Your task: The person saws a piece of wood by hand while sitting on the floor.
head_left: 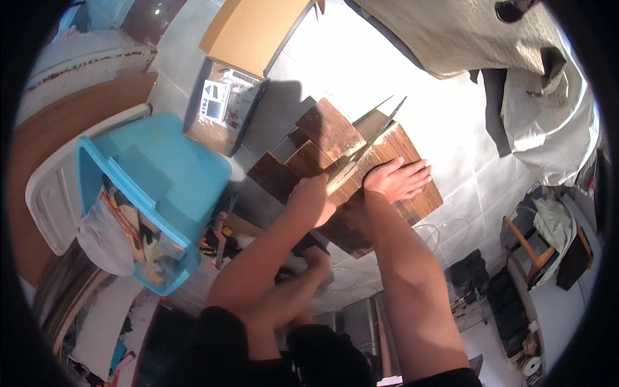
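My left hand (311, 201) is closed around the pale wooden handle of a handsaw (380, 130). The narrow blade, seen nearly edge-on, points away and to the right across the brown wooden boards (334, 128). Pale dust lies on the wood beside the blade. Fingers stretched out, my right hand (398, 180) rests flat on the boards, right of the saw. The boards lie side by side with staggered ends. My left wrist and forearm cover part of their near side.
At the left stands a blue plastic bin (164, 161) holding mixed items and a clear bag. Behind it is an open cardboard box (219, 119) with a labelled package. A beige cloth (477, 39) hangs far right. Black cases (503, 293) lie at the right.
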`<action>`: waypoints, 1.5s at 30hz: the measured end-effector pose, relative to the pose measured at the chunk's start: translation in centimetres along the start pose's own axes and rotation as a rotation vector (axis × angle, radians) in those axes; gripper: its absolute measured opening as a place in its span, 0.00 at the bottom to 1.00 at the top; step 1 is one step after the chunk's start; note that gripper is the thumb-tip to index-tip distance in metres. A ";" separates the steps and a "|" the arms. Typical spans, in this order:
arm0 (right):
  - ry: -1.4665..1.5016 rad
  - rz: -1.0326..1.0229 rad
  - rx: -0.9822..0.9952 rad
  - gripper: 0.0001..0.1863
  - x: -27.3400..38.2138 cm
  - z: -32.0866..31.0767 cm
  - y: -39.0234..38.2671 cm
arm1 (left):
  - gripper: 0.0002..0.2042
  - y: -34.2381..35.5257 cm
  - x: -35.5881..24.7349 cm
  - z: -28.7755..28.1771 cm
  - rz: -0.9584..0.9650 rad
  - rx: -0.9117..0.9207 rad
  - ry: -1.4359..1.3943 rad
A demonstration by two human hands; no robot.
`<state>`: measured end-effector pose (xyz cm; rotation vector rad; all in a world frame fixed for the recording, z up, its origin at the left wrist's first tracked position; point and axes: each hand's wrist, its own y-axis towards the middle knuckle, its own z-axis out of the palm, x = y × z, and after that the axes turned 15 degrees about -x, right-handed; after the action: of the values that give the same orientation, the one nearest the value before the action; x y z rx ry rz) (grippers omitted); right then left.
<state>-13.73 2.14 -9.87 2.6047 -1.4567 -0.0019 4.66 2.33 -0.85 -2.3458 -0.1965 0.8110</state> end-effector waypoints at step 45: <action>0.011 -0.011 0.007 0.38 0.6 -0.3 -0.6 | 0.09 -0.6 0.3 -0.5 -0.023 -0.031 -0.007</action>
<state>-12.86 2.01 -9.60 2.6142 -1.4417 0.0169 5.24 2.63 -0.37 -2.3660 -0.2399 0.8101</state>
